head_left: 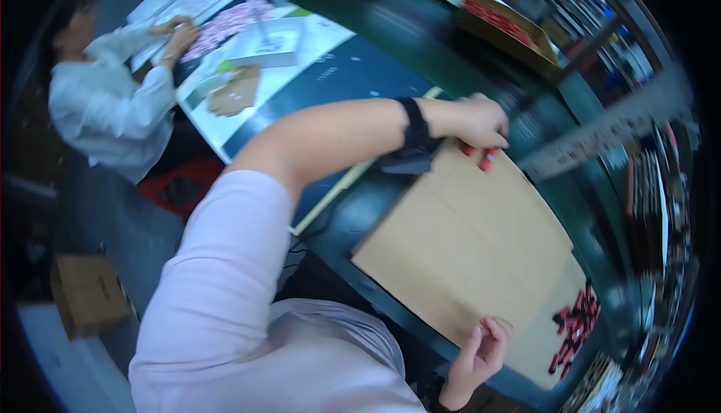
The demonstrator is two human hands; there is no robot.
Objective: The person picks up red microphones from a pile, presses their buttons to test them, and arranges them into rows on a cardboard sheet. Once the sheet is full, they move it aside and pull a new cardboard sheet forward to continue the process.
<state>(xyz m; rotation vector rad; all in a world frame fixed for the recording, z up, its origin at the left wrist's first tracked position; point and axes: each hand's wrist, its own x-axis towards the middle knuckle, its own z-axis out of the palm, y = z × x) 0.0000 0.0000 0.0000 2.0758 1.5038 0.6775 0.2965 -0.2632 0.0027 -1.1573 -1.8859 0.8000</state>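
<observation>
My left arm reaches across to the far edge of a brown cardboard sheet (458, 225). There my left hand (481, 122) is closed, fingers pointing down, around small red pieces (488, 159) that stick out below the fingertips. Their exact kind is too small to make out. My right hand (481, 353) is over the near edge of the cardboard, its fingers loosely curled and the thumb apart, with nothing visible in it. To its right, a loose pile of small red and black pieces (577, 327) lies on the cardboard's right part.
An open carton (503, 26) of red pieces stands at the back of the green table. A co-worker (113, 97) sits at the left, hands at a heap of pink pieces (229, 28). A blue-black mat (330, 82) and a white box (266, 41) lie between us. Packed shelves line the right.
</observation>
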